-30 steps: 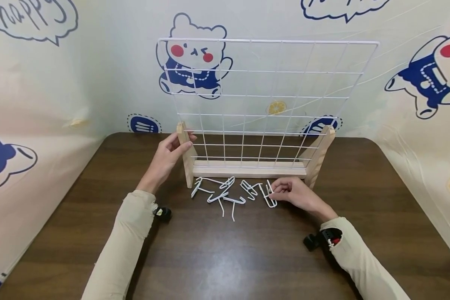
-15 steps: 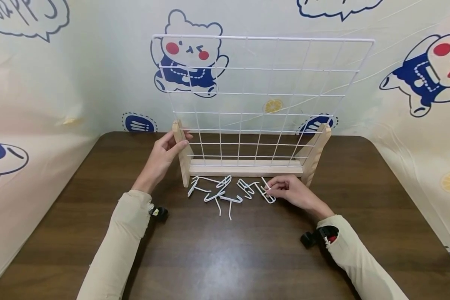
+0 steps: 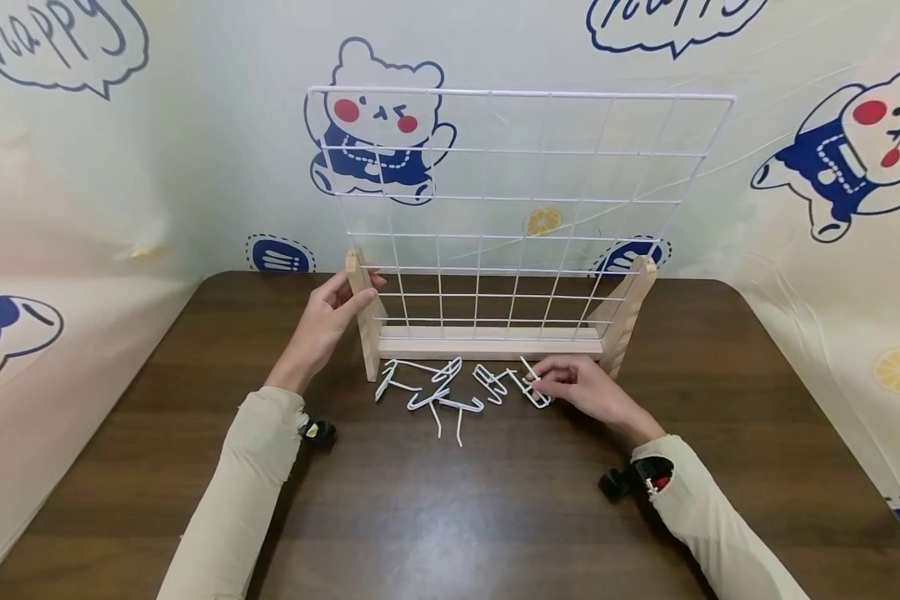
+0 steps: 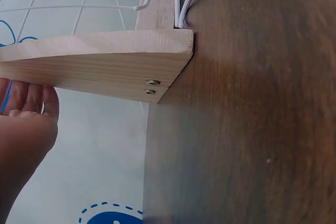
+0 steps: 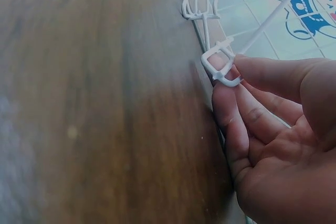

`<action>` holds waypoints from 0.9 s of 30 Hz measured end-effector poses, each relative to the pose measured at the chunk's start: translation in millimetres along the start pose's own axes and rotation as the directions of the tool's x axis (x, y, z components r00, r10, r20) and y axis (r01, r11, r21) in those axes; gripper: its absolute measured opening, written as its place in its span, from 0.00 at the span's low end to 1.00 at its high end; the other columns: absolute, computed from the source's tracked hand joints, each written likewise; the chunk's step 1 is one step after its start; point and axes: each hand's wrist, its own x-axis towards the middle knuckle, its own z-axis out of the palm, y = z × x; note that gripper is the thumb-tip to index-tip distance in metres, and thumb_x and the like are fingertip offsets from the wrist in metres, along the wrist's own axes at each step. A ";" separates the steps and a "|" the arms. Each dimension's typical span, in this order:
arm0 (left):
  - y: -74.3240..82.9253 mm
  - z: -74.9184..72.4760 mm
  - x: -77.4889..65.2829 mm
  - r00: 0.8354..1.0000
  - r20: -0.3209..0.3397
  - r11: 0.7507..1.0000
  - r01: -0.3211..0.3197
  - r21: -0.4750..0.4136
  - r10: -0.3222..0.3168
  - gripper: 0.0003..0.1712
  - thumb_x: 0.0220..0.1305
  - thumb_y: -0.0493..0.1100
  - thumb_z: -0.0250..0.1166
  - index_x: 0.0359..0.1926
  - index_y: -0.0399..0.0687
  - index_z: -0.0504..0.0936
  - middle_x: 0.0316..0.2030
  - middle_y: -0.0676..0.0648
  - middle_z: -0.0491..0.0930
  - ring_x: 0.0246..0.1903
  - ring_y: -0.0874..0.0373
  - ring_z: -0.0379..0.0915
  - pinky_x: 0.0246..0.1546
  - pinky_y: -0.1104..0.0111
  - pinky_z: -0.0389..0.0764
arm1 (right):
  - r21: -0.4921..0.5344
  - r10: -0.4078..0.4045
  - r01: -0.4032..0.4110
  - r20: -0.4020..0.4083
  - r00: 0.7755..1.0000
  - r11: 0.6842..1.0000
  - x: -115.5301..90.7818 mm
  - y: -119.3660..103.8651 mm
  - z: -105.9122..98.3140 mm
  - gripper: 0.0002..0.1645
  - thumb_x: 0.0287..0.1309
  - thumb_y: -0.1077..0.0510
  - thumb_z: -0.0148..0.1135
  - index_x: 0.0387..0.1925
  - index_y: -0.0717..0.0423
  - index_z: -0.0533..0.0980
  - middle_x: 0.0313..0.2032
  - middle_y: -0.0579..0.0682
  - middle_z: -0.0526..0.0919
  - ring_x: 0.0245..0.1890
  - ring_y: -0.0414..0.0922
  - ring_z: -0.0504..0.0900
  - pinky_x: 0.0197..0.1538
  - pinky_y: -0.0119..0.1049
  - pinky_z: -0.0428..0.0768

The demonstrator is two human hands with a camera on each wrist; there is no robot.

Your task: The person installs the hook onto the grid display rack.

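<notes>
A white wire grid panel (image 3: 521,93) stands in a pale wooden stand near the back of the table. With thumb and fingers, my left hand (image 3: 317,329) grips the stand's left side board (image 3: 366,325) near its top; the left wrist view shows the fingers behind that board (image 4: 105,72). In front of the stand's base, my right hand (image 3: 587,387) pinches a white wire hook (image 5: 218,75) between thumb and fingertips. Its square bent end shows in the right wrist view. Several more white hooks (image 3: 465,407) lie in a loose, overlapping row left of it.
The stand's right side board (image 3: 630,317) rises just behind my right hand. A wooden crossbar (image 3: 487,345) joins both boards low down. The dark brown table (image 3: 450,517) extends toward me, and a printed cloth (image 3: 217,150) hangs behind it.
The head view has shifted a little. The hook in my right hand has tilted and come slightly closer to the stand. My left hand keeps its grip on the board.
</notes>
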 end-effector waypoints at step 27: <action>2.1 -1.3 -0.7 1.000 0.004 1.000 0.027 0.009 -0.027 0.22 0.74 0.44 0.59 0.65 0.44 0.73 0.61 0.36 0.73 0.60 0.48 0.67 0.64 0.51 0.64 | 0.010 -0.025 0.028 -0.206 0.978 1.000 -19.8 -53.5 -33.2 0.16 0.64 0.57 0.66 0.50 0.62 0.81 0.37 0.58 0.86 0.35 0.52 0.83 0.38 0.34 0.80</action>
